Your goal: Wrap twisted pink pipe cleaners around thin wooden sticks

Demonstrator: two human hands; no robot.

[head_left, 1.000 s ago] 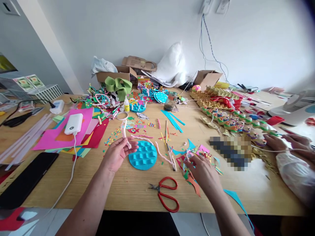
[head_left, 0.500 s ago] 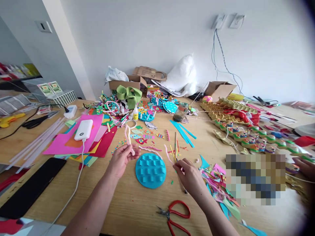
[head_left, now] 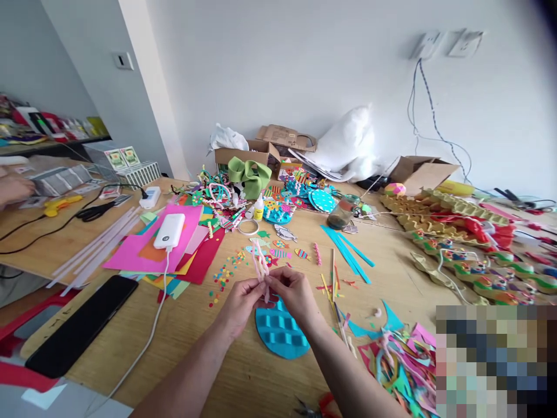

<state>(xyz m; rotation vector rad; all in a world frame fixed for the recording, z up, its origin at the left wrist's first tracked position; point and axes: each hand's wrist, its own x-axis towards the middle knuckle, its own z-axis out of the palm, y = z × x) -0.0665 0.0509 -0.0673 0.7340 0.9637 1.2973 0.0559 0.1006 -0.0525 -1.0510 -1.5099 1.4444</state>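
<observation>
Both my hands meet over the middle of the table, just above a round blue paper disc (head_left: 282, 334) with raised tabs. My left hand (head_left: 243, 302) pinches a bundle of pale pink and cream pipe cleaners (head_left: 260, 262), bent into upright loops. My right hand (head_left: 293, 290) is closed at the base of the same bundle, fingertips touching the left ones. Beyond the hands lie paper fish cutouts (head_left: 279, 253) and a roll of tape (head_left: 248, 227). Red-handled pliers (head_left: 327, 404) are partly cut off at the bottom edge.
Left are coloured paper sheets (head_left: 130, 249), a white power bank (head_left: 169, 231) with a cable, and a black phone-like slab (head_left: 82, 325). Paper scraps (head_left: 404, 360) and painted egg-carton strips (head_left: 474, 255) lie right. A jar (head_left: 343, 212) stands behind. Another person's hand (head_left: 15, 188) is far left.
My right hand has come left to join my left hand at the pipe cleaners, bringing the pink strand it held. The view has shifted, and the pliers now sit mostly out of frame.
</observation>
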